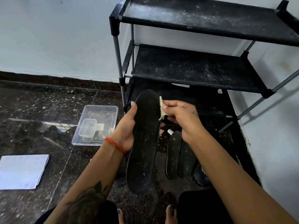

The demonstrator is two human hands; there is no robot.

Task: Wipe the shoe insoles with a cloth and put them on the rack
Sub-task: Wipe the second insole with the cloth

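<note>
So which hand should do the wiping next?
The right hand: its fingers already pinch the cloth at the insole edge, while the left hand grips the insole.

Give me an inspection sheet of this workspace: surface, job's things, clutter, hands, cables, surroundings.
Surface: dark speckled stone floor, dusty.
Job's things: black insole held upright, white specks on it; small pale cloth at its right edge; two more insoles lying on the floor; black rack, shelves dusty and bare.
Clutter: clear plastic tray holding a smaller container; folded white paper.
Hands: left hand grips the insole; right hand pinches the cloth.
Cables: nothing seen.
Surroundings: white wall, dark skirting.
</note>
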